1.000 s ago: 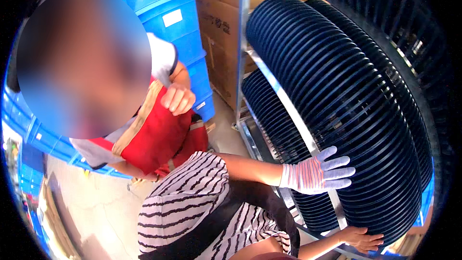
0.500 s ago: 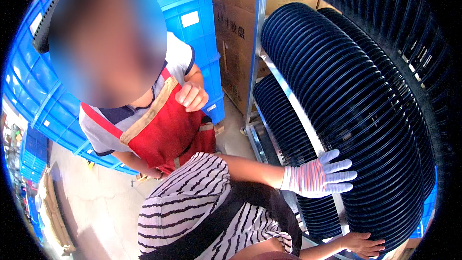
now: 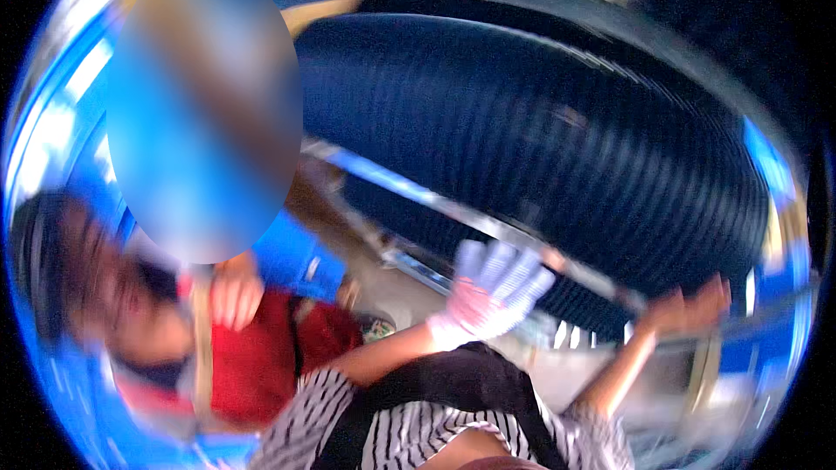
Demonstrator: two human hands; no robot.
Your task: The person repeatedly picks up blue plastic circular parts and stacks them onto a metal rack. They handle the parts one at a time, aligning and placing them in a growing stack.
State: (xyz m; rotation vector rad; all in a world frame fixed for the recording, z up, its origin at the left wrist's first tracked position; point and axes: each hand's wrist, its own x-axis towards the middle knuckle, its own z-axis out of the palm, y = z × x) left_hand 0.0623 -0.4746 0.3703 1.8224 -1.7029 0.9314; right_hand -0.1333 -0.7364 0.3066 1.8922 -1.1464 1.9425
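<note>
My left hand, in a white glove with pinkish stripes, is raised in front of the rack with its fingers spread, holding nothing. It is nearest the pale metal rail; whether it touches the rail I cannot tell. My right hand is bare and smeared by motion. Its fingers look stretched out beside the right end of the rail, and nothing shows in them. Behind the rail lies a long row of dark, thin round discs on edge, close together.
At the left stands a person in a red apron, one hand closed near the chest. Blue plastic crates are behind that person. More dark discs sit on a lower level of the rack. The whole picture is blurred.
The view has swung round, so the rack now runs across the top. My right hand has come off the discs and up; my left stays spread near the rail.
</note>
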